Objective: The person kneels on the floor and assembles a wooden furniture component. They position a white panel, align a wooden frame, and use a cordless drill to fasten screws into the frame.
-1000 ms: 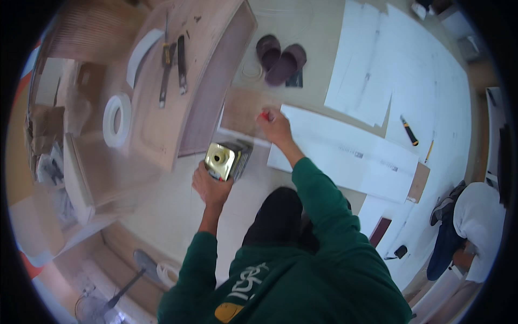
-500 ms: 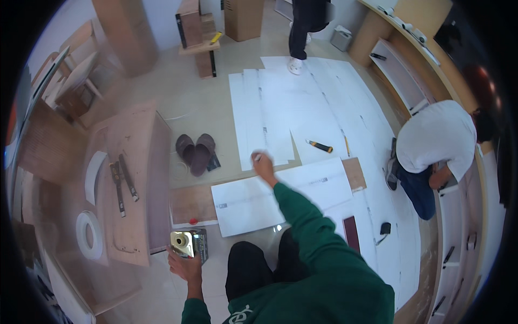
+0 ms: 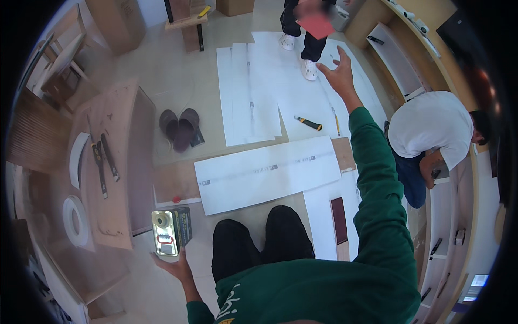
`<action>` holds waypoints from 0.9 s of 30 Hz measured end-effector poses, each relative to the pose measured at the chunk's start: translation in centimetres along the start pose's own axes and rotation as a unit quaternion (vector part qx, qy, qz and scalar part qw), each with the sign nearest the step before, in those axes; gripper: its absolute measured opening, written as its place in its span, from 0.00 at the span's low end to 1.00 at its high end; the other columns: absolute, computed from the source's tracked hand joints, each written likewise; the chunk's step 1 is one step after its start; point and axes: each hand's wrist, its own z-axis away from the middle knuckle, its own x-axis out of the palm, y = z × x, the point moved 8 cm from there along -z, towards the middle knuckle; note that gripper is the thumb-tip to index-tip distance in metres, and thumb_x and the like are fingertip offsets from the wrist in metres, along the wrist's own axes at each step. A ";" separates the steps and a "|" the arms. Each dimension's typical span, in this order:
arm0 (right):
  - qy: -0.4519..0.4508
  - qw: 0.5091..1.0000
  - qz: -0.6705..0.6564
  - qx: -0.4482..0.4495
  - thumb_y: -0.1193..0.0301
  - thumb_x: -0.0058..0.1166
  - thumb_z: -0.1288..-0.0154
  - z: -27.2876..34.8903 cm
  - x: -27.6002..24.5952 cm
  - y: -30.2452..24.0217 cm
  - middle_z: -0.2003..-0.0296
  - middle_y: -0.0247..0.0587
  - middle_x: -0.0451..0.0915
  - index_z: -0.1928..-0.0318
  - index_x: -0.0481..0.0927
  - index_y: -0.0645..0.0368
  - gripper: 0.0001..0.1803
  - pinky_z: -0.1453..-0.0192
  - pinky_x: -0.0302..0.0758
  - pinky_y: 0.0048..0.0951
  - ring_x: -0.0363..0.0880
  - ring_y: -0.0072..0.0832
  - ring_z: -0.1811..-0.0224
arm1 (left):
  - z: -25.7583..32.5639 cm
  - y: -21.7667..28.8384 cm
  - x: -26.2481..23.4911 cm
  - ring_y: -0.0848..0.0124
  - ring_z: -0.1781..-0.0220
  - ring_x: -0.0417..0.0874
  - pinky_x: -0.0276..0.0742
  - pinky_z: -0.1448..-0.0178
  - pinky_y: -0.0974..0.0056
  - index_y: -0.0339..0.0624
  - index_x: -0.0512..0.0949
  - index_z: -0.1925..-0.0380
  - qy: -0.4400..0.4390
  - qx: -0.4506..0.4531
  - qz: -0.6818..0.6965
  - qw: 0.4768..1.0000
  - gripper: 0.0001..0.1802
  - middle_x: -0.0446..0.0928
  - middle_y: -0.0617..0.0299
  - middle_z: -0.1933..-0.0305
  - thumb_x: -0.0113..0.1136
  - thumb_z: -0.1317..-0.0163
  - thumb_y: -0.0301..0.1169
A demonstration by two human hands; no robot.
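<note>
My right hand [image 3: 341,78] reaches far forward with thumb and fingers spread and nothing in it. Just past my fingertips is a flat red piece [image 3: 317,26], in front of a standing person in dark trousers and white shoes; the hands at it are blurred. At the lower left, my left hand [image 3: 175,268] spans the near end of a rectangular metal can [image 3: 165,232] with a round cap and a top handle, standing on the floor. Before my knees lies a long white board [image 3: 267,174] on a brown board [image 3: 175,182].
A utility knife [image 3: 308,123] and a yellow pencil [image 3: 338,125] lie on white sheets [image 3: 233,97]. Dark slippers [image 3: 179,129] stand left of them. Cutters and a white tape roll [image 3: 75,220] rest on a wooden cabinet [image 3: 116,205]. A person [image 3: 429,129] crouches right, by shelving.
My right hand has swung from above the white sheets forward and right, its fingers now spread. My left hand has slid back to the can's near end. The red piece has appeared.
</note>
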 end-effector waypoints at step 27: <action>-0.173 0.541 -0.611 0.551 0.73 0.57 0.32 48.9 1.2 -6.6 0.56 0.44 0.80 0.41 0.70 0.58 0.21 0.53 0.82 0.37 0.82 0.32 0.59 | -2.7 -1.2 7.0 0.59 0.37 0.70 0.66 0.31 0.56 0.31 0.58 0.36 0.006 0.014 0.107 0.994 0.49 0.67 0.48 0.38 0.79 0.55 0.28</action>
